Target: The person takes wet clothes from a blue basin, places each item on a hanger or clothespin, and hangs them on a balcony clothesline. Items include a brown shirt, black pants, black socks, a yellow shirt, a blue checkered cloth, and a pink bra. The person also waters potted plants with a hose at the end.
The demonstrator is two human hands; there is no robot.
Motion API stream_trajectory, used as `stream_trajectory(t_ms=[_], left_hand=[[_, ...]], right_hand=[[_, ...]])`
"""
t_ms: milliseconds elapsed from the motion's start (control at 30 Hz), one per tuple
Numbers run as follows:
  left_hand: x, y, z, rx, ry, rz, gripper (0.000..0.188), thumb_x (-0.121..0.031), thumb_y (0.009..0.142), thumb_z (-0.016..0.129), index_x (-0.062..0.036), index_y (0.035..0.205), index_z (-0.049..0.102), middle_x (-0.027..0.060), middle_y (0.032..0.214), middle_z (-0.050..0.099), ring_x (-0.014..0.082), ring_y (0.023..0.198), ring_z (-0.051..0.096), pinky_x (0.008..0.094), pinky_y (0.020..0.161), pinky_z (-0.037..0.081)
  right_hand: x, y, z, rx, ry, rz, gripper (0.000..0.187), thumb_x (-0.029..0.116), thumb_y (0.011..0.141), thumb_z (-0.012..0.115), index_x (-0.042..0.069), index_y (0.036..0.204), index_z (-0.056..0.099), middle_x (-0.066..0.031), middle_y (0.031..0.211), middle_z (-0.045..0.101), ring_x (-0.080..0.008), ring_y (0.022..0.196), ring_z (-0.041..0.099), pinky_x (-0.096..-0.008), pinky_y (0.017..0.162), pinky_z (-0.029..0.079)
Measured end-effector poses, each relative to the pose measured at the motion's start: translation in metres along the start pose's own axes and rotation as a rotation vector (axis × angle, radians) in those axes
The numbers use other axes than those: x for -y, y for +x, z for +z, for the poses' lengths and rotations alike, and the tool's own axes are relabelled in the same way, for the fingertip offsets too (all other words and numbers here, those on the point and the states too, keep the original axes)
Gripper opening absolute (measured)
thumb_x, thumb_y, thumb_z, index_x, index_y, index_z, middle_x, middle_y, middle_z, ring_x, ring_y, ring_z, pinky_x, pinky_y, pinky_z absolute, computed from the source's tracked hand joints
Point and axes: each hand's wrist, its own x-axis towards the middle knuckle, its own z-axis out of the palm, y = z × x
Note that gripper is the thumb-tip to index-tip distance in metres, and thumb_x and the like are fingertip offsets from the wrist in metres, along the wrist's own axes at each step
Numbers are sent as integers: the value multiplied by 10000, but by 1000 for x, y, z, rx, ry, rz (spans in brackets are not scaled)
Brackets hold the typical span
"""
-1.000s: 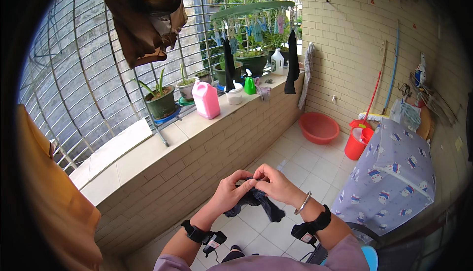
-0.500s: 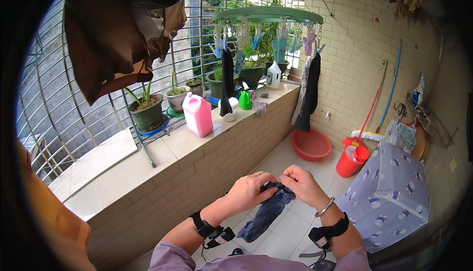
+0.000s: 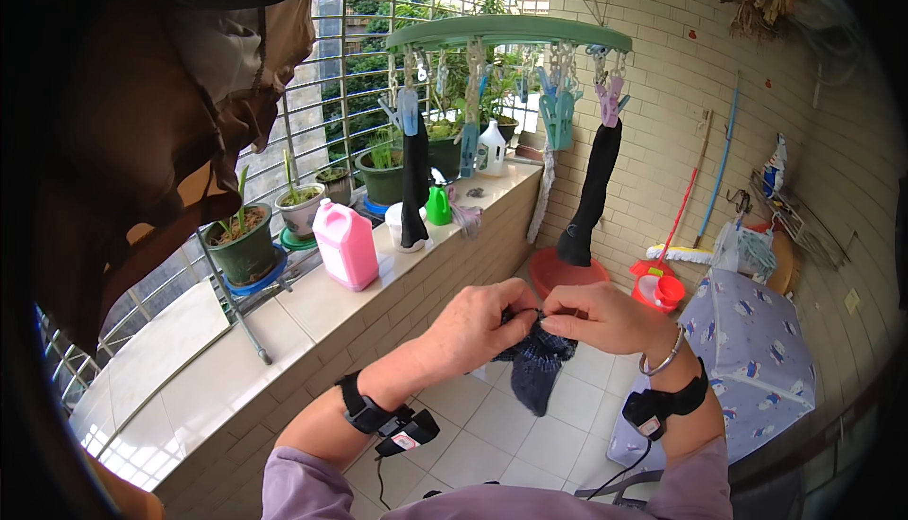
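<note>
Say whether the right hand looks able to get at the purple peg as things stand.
Probably not right now: the right hand is pinching the dark cloth together with the left hand. Otherwise, nothing seems to block the purple peg.

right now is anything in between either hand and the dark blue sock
Nothing visible: the left hand and right hand both pinch the dark blue sock directly, near its upper end. Two black socks hang from the green rack beyond the hands, not in between.
</note>
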Motion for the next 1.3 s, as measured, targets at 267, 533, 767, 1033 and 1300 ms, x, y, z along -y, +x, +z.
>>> stream_trajectory(t_ms=[267, 533, 767, 1033, 1300], left_hand=[[-28, 31, -38, -38, 305, 57, 133, -136, 830, 598, -22, 897, 589, 153, 750, 633, 324, 712, 621, 380, 640, 480], [-56, 75, -67, -196, 501, 44, 111, -86, 827, 620, 14, 868, 597, 57, 662, 591, 108, 605, 539, 268, 579, 444], [-66, 94, -69, -249, 530, -18, 95, -80, 834, 610, 11, 851, 591, 25, 659, 568, 69, 613, 504, 248, 565, 427], [-72, 112, -65, -297, 484, -41, 94, -81, 839, 594, 11, 828, 573, -16, 637, 505, 42, 601, 441, 229, 537, 376], [-70, 119, -56, -347, 473, -17, 97, -86, 847, 593, -1, 811, 564, -27, 640, 495, 33, 605, 431, 223, 531, 365]], right_hand=[[26, 70, -72, -599, 222, -114, 386, 351, 947, 523, 18, 1141, 550, -59, 957, 586, -118, 736, 571, -238, 551, 464], [7, 127, -115, -235, 488, -97, 411, 375, 885, 626, -16, 1009, 612, -15, 730, 573, -67, 569, 514, -204, 452, 409], [0, 117, -113, -237, 561, -291, 290, 270, 880, 639, -15, 926, 620, -23, 681, 608, -60, 524, 557, -183, 435, 420], [-2, 106, -96, -514, 600, -486, 199, 174, 887, 628, -21, 919, 601, -16, 725, 616, -46, 600, 581, -173, 524, 466], [-16, 105, -93, -659, 562, -551, 140, 115, 882, 632, -8, 926, 582, 13, 734, 598, -21, 639, 547, -164, 577, 456]])
